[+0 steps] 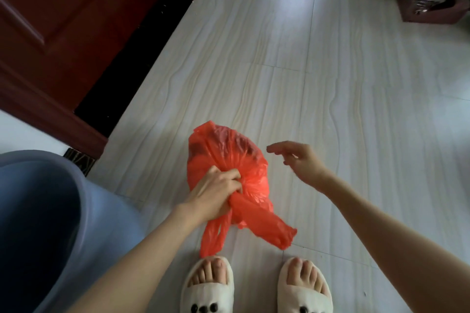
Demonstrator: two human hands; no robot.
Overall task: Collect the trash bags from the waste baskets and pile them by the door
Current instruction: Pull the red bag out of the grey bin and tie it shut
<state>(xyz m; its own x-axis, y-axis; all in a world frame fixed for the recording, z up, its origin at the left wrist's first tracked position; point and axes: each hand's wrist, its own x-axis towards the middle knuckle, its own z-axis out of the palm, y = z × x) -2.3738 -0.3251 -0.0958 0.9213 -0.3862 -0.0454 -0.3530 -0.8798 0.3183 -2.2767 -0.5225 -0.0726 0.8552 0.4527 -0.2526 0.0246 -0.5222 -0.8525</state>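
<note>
The red bag [229, 160] hangs or rests low over the pale floor [330, 84], just in front of the person's slippers [207, 284]; I cannot tell if its bottom touches the floor. The left hand [216, 193] grips it at the gathered neck, with the fingers curled tight around the twisted plastic. The right hand [297, 157] is beside the bag, apart from it, with relaxed, slightly bent fingers, and it holds nothing. The plastic is thin and soft, it wrinkles easily, and the body looks round and only partly full, so I judge it is light. Thin film like this can slip or tear, so the neck, where many layers are bunched, seems the safest place to hold. The two loose handles hang below the left hand and could serve for a knot. A blue basket [38, 223] stands at the left, near the brown door [63, 20].
</note>
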